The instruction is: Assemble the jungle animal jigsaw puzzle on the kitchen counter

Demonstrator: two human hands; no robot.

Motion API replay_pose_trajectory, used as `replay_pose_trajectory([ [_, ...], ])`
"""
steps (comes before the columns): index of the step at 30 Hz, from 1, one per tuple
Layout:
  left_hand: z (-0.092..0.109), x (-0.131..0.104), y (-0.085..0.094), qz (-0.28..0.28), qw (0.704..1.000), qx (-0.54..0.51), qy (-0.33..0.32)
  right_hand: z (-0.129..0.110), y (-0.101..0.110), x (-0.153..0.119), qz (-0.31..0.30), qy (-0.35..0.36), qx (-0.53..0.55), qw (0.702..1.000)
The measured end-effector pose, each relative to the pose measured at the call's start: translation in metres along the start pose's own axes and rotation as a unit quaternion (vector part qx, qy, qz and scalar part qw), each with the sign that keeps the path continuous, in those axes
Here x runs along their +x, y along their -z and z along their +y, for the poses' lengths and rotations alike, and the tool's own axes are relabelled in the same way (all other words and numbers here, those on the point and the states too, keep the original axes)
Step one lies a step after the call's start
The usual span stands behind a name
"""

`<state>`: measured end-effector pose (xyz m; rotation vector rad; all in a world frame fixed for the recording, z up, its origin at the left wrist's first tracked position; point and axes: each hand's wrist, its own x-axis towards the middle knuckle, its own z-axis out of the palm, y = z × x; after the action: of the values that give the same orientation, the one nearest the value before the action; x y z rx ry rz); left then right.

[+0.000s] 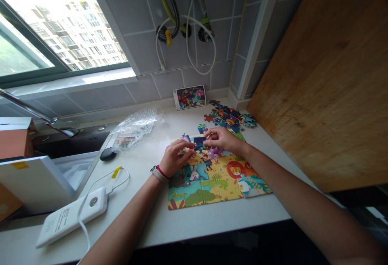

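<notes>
A dark blue puzzle piece [199, 144] is between my two hands, above the upper part of a jigsaw puzzle [209, 188]. My right hand [223, 139] pinches its right edge with thumb and fingertips. At its left edge, the fingers of my left hand [177, 155] are closed on it, partly hiding that side. The joined puzzle below shows a lion, a rabbit and a crocodile on yellow and green. One loose puzzle piece [202, 128] lies just beyond my right fingertips. A heap of dark puzzle pieces [228, 116] spreads behind my right hand.
A picture card [190, 97] leans on the tiled wall. Left of the puzzle lie a clear plastic bag [136, 125], a round black object [108, 154] and a white power bank [74, 216] with a cable. Boxes stand over the sink at left; a wooden panel [327, 87] rises at right.
</notes>
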<state>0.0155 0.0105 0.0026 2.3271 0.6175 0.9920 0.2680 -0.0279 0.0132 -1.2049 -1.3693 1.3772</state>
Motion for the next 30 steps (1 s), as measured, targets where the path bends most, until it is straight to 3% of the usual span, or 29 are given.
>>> replay_pose_trajectory([
  [5, -0.002, 0.001, 0.004, -0.006, 1.000, 0.017, 0.002, 0.000, 0.000, 0.000, 0.000, 0.012, -0.006, 1.000],
  [14, -0.012, 0.000, 0.002, -0.022, 0.996, 0.079, -0.023, 0.000, 0.023, 0.007, 0.153, 0.060, -0.016, 0.986],
  [24, -0.019, -0.003, 0.005, -0.064, 0.989, 0.136, -0.001, -0.002, 0.025, 0.007, 0.177, 0.058, -0.012, 0.982],
  [30, -0.020, -0.003, 0.005, -0.053, 0.991, 0.124, 0.017, 0.002, 0.054, 0.010, 0.280, 0.078, -0.045, 0.956],
])
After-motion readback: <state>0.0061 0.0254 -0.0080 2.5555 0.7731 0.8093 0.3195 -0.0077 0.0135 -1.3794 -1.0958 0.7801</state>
